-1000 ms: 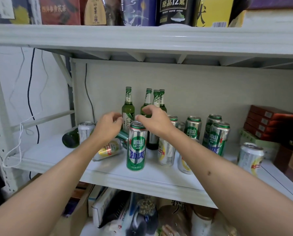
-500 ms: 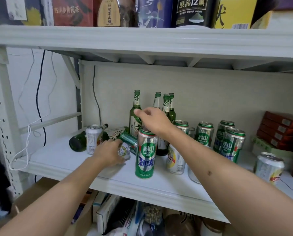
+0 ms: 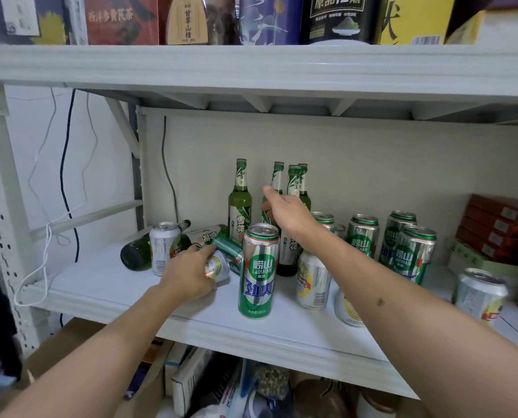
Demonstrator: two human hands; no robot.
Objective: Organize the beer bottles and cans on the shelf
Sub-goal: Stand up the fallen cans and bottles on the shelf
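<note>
- Your left hand (image 3: 188, 274) grips a fallen can (image 3: 218, 267) lying on its side near the front left of the shelf (image 3: 107, 285) — fingers curled round it.
- Your right hand (image 3: 284, 212) reaches toward the back; whether its fingers hold a bottle (image 3: 277, 179) there, you cannot tell.
- 4 green bottles stand upright at the back, the leftmost (image 3: 240, 200) just left of your right hand.
- A tall green can (image 3: 259, 271) stands near the front edge, between your arms.
- 2 bottles lie on their sides toward the left end — one dark (image 3: 137, 251) — with a silver can (image 3: 162, 247) upright beside them.
- More cans stand to the right; red boxes (image 3: 499, 224) fill the right end.
</note>
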